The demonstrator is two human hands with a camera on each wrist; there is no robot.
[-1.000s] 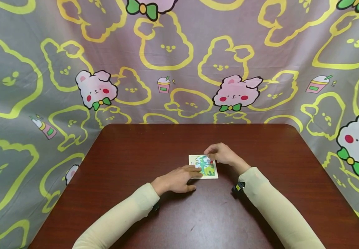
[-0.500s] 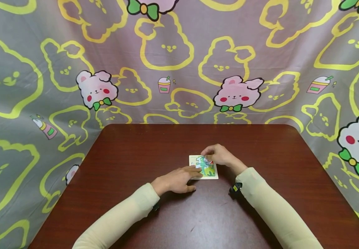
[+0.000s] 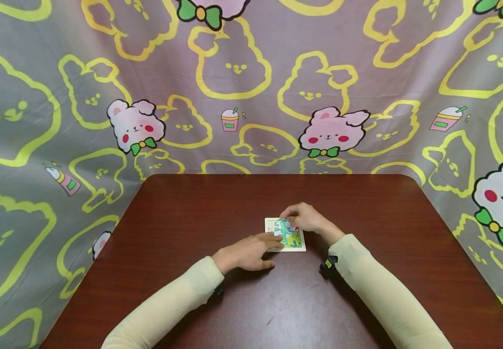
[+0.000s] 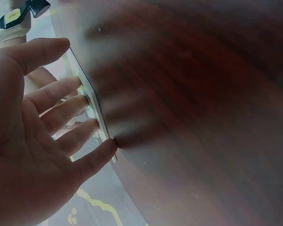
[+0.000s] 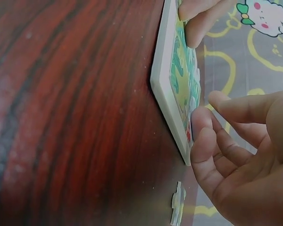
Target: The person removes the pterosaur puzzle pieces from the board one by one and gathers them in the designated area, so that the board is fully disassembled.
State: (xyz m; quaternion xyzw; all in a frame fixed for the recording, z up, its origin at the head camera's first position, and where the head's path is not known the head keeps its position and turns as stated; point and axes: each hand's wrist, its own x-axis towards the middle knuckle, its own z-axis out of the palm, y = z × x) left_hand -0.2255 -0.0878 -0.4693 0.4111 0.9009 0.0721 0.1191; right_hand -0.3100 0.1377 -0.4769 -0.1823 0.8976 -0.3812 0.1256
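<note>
A small square puzzle board (image 3: 292,240) with a green and yellow picture lies near the middle of the dark wooden table (image 3: 190,228). My left hand (image 3: 251,251) lies flat beside it, its straight fingers (image 4: 80,101) touching the board's (image 4: 95,110) near left edge. My right hand (image 3: 304,218) hovers over the far edge with bent fingers. One fingertip (image 5: 200,120) touches the picture near the corner of the board (image 5: 166,89), and no piece shows between the fingers. A loose pale puzzle piece (image 5: 178,209) lies on the table beside that corner.
A cloth backdrop (image 3: 251,87) printed with yellow bear outlines and pink rabbits hangs behind and around the table. Both arms wear cream sleeves, each with a small black device at the wrist (image 3: 329,264).
My right hand has shifted slightly left along the far edge of the puzzle board. The left hand has stayed where it was.
</note>
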